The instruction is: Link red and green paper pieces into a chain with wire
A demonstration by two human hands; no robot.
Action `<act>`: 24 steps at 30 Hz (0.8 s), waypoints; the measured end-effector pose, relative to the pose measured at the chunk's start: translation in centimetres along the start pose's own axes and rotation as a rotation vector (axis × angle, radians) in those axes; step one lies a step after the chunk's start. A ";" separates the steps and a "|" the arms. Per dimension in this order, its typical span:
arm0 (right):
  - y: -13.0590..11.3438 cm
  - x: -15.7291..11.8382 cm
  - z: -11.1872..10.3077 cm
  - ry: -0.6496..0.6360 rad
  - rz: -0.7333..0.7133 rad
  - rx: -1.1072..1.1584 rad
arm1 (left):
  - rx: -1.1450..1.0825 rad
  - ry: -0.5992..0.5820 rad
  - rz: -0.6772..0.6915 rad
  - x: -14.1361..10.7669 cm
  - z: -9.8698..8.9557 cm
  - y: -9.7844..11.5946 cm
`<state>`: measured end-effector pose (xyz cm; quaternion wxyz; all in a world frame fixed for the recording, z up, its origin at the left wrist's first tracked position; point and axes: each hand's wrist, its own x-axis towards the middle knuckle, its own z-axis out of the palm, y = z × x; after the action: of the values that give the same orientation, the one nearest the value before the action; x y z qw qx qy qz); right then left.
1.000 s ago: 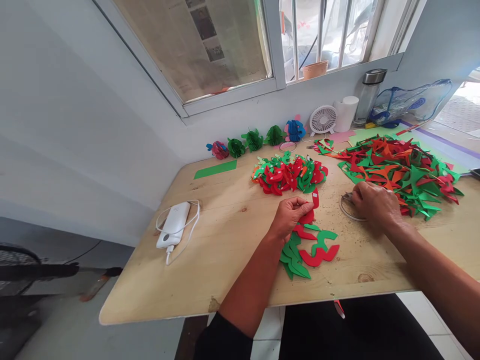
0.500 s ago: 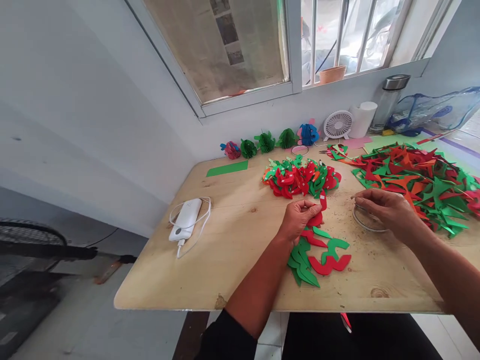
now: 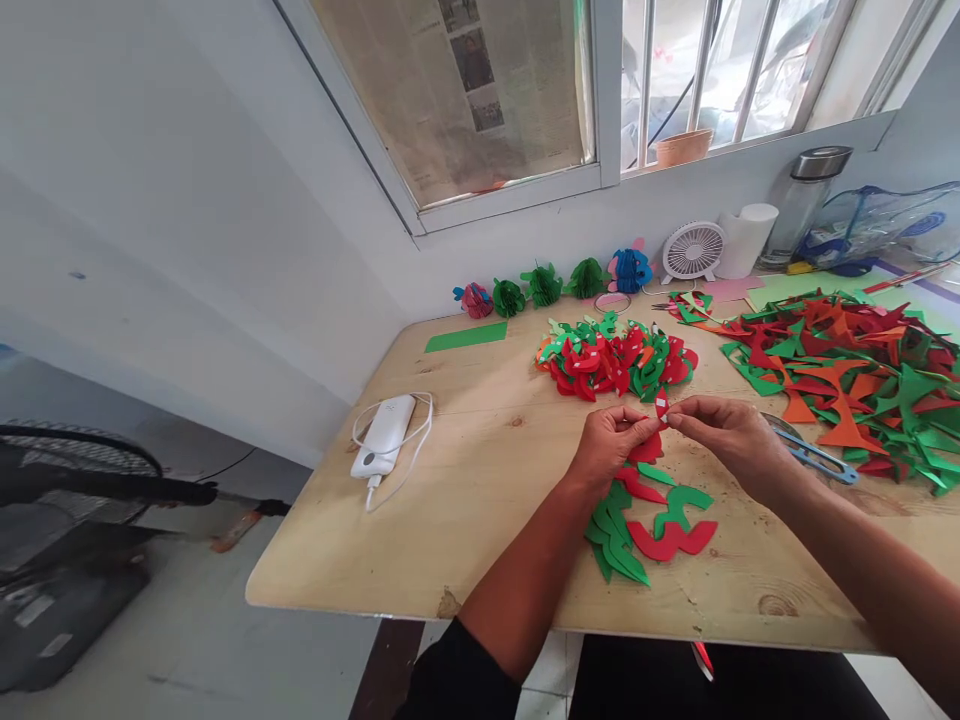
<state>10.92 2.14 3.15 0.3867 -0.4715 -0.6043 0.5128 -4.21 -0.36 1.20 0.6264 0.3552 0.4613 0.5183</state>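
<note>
A red paper piece (image 3: 649, 447) with a small white patch near its tip is pinched in my left hand (image 3: 611, 445). Closed at the fingertips, my right hand (image 3: 731, 435) meets the tip of that piece; whether it grips the paper or something tiny is hidden. Just below my left hand lie green cut pieces (image 3: 615, 530) and a curved red piece (image 3: 675, 540). Beyond both hands is a heap of red and green cut shapes (image 3: 607, 360), several with white patches. A blue-grey tool (image 3: 821, 460) lies partly behind my right wrist.
Red, orange and green scraps (image 3: 855, 370) are piled at the right. A white power bank (image 3: 384, 435) with a cable lies left. Along the wall stand honeycomb paper figures (image 3: 543, 284), a small fan (image 3: 693, 250) and a glass bottle (image 3: 801, 215).
My right hand has moved left from over the ring-shaped object to the red piece, and its fingertips now meet it. The blue-grey tool has come into sight. The view has shifted slightly.
</note>
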 end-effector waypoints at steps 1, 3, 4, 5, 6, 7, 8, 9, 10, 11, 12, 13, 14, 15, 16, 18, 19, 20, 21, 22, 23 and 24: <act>0.1 0.1 0.0 0.006 0.008 0.007 | 0.005 -0.003 -0.008 0.0 0.0 0.0; 0.3 0.2 -0.1 0.019 0.034 0.024 | 0.000 -0.015 -0.021 0.0 0.0 0.0; 0.4 0.2 -0.2 0.025 0.049 0.037 | -0.010 -0.024 -0.027 0.0 0.0 0.0; 0.5 0.2 -0.2 0.032 0.060 0.053 | -0.018 -0.037 -0.039 0.0 -0.1 0.0; 0.5 0.2 -0.3 0.041 0.068 0.071 | -0.020 -0.051 -0.058 -0.1 -0.1 -0.1; 0.6 0.2 -0.3 0.050 0.074 0.085 | -0.016 -0.062 -0.079 0.0 -0.2 -0.1; 0.6 0.1 -0.4 0.059 0.077 0.094 | -0.008 -0.067 -0.099 0.0 -0.2 -0.2; 0.7 0.1 -0.4 0.068 0.079 0.095 | 0.004 -0.067 -0.113 0.0 -0.3 -0.3; 0.7 0.1 -0.4 0.075 0.080 0.088 | 0.014 -0.062 -0.121 0.0 -0.3 -0.4; 0.8 0.1 -0.4 0.075 0.078 0.075 | 0.019 -0.057 -0.122 0.0 -0.3 -0.5; 0.9 0.0 -0.5 0.069 0.072 0.056 | 0.018 -0.053 -0.119 0.0 -0.4 -0.5; 1.0 0.0 -0.5 0.060 0.061 0.035 | 0.016 -0.051 -0.117 0.0 -0.4 -0.5; 1.1 0.0 -0.5 0.052 0.044 0.011 | 0.016 -0.052 -0.117 0.0 -0.4 -0.4; 1.2 0.1 -0.5 0.050 0.021 -0.019 | 0.016 -0.052 -0.118 0.0 -0.3 -0.4; 1.4 0.1 -0.5 0.057 -0.009 -0.061 | 0.016 -0.050 -0.120 0.0 -0.3 -0.3; 1.7 0.0 -0.6 0.107 -0.097 -0.184 | 0.018 -0.033 -0.124 -0.1 -0.2 -0.2; 1.8 0.0 -0.6 0.140 -0.155 -0.255 | 0.022 -0.021 -0.125 -0.1 -0.1 -0.2; 1.8 0.0 -0.5 0.173 -0.216 -0.324 | 0.026 -0.008 -0.125 -0.1 -0.1 -0.2; 1.9 -0.1 -0.5 0.197 -0.273 -0.386 | 0.028 0.004 -0.121 -0.1 0.0 -0.2; 1.8 -0.2 -0.5 0.212 -0.325 -0.438 | 0.028 0.014 -0.118 -0.1 0.0 -0.3; 1.8 -0.3 -0.4 0.219 -0.371 -0.481 | 0.026 0.023 -0.115 -0.1 0.1 -0.3; 1.8 -0.4 -0.4 0.220 -0.413 -0.519 | 0.024 0.032 -0.113 -0.1 0.1 -0.4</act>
<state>11.66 1.91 1.47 0.4122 -0.4746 -0.7519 0.1990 -4.01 -0.51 0.91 0.6430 0.3277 0.4968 0.4820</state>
